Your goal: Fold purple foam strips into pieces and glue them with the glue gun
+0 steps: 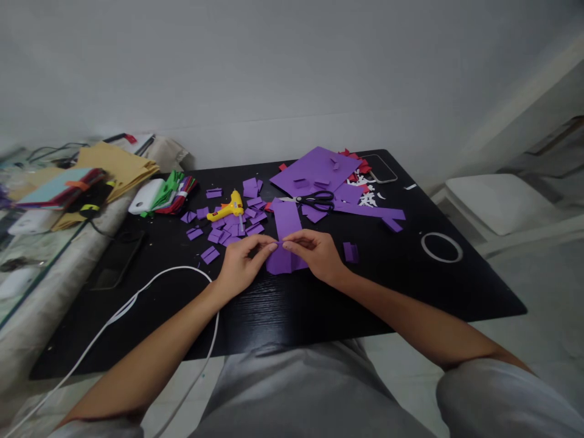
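Observation:
My left hand and my right hand meet at the middle of the black table, thumb and forefinger of each pinched together. Between the fingertips is purple paper; whether it is one folded piece or several cannot be made out. Just beyond them a wider purple paper strip lies flat. Black-handled scissors rest at the strip's far end. To the left, a yellow glue gun lies on a heap of small folded purple pieces. One folded purple piece sits right of my right hand.
Large purple sheets lie at the back, with white scraps and red scraps beside them. A white cable loops across the left side near my left arm. A dark phone and a metal ring are on the table.

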The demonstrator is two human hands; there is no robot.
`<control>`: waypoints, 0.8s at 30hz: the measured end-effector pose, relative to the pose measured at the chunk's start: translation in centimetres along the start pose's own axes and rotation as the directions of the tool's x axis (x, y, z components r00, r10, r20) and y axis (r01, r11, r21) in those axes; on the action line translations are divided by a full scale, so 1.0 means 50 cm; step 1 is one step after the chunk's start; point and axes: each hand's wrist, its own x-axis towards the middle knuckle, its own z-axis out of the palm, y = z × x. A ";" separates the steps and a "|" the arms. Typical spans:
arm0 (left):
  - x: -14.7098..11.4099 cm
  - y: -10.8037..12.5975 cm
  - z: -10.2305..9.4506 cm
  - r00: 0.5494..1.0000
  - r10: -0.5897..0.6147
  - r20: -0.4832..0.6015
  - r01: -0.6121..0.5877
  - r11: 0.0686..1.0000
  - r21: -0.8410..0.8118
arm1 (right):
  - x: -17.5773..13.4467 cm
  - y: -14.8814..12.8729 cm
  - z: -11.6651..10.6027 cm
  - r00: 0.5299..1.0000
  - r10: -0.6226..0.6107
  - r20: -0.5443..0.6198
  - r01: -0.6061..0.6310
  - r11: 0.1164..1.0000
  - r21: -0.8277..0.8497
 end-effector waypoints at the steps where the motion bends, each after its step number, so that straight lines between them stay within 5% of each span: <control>1: 0.000 0.000 0.000 1.000 0.002 -0.001 -0.002 1.000 0.006 | 0.000 0.000 0.000 1.000 0.002 -0.001 -0.002 1.000 0.002; 24: 0.000 -0.006 0.006 0.999 -0.034 0.029 0.037 0.992 -0.123 | -0.002 -0.002 0.005 0.999 -0.021 0.040 0.022 0.999 -0.044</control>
